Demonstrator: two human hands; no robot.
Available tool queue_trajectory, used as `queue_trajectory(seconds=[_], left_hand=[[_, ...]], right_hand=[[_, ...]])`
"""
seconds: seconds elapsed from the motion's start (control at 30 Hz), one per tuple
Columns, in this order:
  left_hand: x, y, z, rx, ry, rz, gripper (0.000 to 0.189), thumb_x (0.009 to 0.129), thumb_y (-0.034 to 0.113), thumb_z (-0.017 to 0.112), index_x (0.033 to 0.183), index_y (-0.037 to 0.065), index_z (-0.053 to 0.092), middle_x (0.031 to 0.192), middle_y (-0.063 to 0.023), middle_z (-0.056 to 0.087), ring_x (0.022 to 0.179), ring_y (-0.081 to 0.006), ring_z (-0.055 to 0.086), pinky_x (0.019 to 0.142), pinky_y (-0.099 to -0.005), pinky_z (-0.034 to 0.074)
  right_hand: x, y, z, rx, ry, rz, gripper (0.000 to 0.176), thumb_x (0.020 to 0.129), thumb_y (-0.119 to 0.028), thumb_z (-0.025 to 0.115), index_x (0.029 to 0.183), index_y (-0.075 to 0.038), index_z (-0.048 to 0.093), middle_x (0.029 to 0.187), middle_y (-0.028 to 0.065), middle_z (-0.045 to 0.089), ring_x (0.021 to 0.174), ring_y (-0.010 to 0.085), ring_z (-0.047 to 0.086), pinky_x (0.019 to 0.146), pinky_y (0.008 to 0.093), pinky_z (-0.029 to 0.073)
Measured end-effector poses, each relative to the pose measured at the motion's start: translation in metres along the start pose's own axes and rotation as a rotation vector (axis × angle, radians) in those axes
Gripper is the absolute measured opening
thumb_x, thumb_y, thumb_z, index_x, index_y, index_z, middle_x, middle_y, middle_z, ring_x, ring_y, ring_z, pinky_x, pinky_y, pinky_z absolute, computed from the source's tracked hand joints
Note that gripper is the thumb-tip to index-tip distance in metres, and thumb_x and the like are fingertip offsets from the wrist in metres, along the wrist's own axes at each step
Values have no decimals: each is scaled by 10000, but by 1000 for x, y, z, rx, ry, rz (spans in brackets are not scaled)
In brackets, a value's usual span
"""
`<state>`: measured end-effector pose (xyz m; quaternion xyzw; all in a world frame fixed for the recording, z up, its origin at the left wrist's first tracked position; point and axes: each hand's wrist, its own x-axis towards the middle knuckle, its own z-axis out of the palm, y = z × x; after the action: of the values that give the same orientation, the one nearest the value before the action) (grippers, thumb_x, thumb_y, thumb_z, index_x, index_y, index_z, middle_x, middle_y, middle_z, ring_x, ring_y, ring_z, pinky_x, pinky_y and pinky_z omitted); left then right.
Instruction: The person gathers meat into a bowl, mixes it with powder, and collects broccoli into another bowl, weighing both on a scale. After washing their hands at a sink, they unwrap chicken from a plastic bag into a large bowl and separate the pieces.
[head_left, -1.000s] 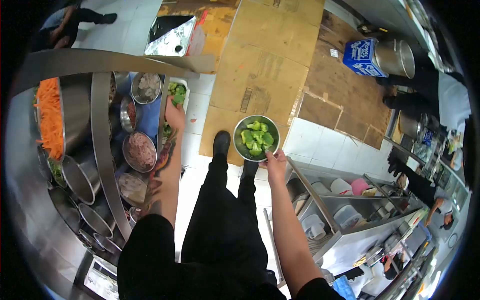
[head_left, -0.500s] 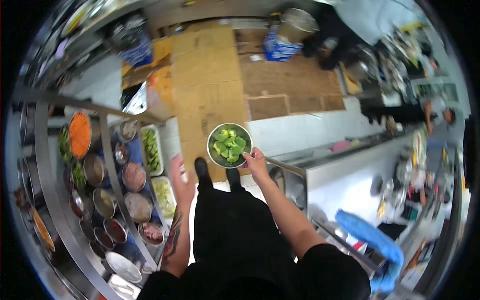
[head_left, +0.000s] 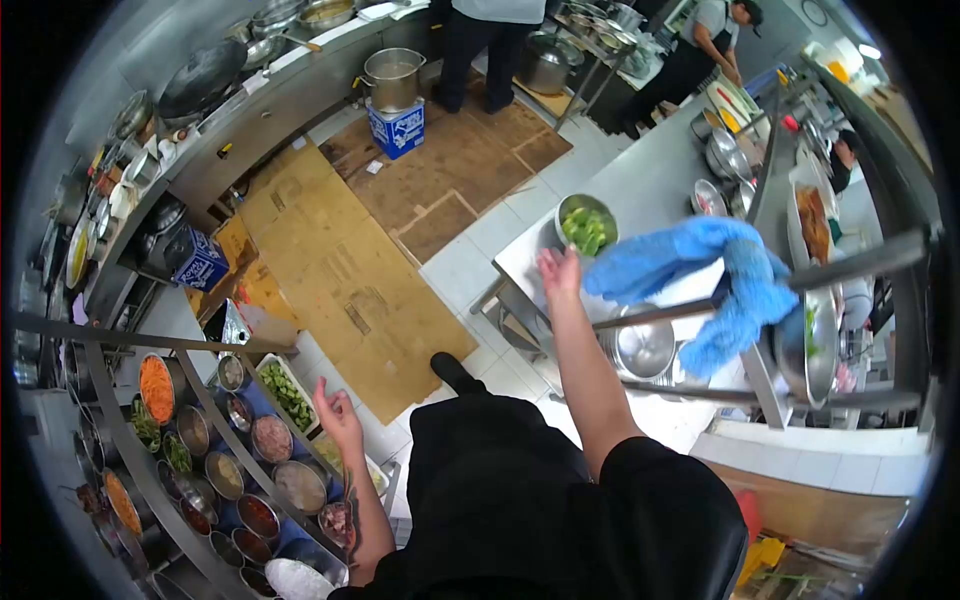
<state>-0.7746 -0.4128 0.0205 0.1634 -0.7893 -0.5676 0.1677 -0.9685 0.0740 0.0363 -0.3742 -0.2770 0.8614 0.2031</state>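
A metal bowl (head_left: 607, 218) with green broccoli florets (head_left: 585, 231) is over the near corner of a steel worktable (head_left: 640, 165) on my right. My right hand (head_left: 559, 270) is at the bowl's near rim, its fingertips against the edge and the underside of the bowl hidden. Beside the bowl, a blue plastic sheet (head_left: 690, 255) hangs over a metal rail. My left hand (head_left: 338, 416) is raised with fingers apart and nothing in it, close to a white tray of chopped green vegetables (head_left: 287, 396).
Several bowls of ingredients, among them shredded carrot (head_left: 156, 388), fill the rack at left. Cardboard (head_left: 340, 275) covers the floor ahead. A large pot (head_left: 394, 80) stands on a blue box. One person (head_left: 495, 40) stands beyond it; another (head_left: 700, 50) works far right.
The view has turned to the right. The bowl of broccoli has gone from in front of my body to the worktable corner, with my right arm stretched out. My left hand stays near the rack.
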Motion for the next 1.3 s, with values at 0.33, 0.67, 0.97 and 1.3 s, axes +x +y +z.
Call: queue_trajectory(seconds=[0.33, 0.67, 0.97, 1.3], left_hand=[[-72, -42, -16, 58, -256, -33, 492, 922, 0, 588, 1404, 52, 508, 1325, -93, 565, 917, -155, 590, 742, -293, 525], [-123, -20, 8, 75, -233, -49, 432, 928, 23, 610, 1355, 38, 548, 1287, -87, 579, 864, -144, 576, 751, -282, 499], [-183, 76, 75, 103, -312, 149, 414, 915, -11, 603, 1321, 44, 546, 1330, -124, 511, 893, -185, 608, 704, -285, 533], [-157, 96, 0, 263, -154, 223, 380, 889, -34, 608, 1262, 35, 595, 1311, -136, 545, 827, -179, 638, 645, -258, 515]], right_hand=[[-287, -108, -208, -993, -425, 245, 255, 962, -283, 651, 1004, -34, 679, 872, 63, 700, 629, 112, 616, 574, 263, 518], [-177, -325, -352, -1347, 258, -916, 175, 909, -178, 688, 943, -7, 677, 776, 68, 690, 698, 163, 637, 674, 318, 521], [-137, -351, -293, -1799, 206, -901, 212, 749, -146, 728, 935, -76, 652, 887, 120, 722, 835, 317, 697, 734, 423, 547], [-173, -383, -280, -1654, -70, -1236, 189, 859, -67, 667, 1023, -19, 588, 910, 124, 582, 733, 231, 583, 655, 380, 489]])
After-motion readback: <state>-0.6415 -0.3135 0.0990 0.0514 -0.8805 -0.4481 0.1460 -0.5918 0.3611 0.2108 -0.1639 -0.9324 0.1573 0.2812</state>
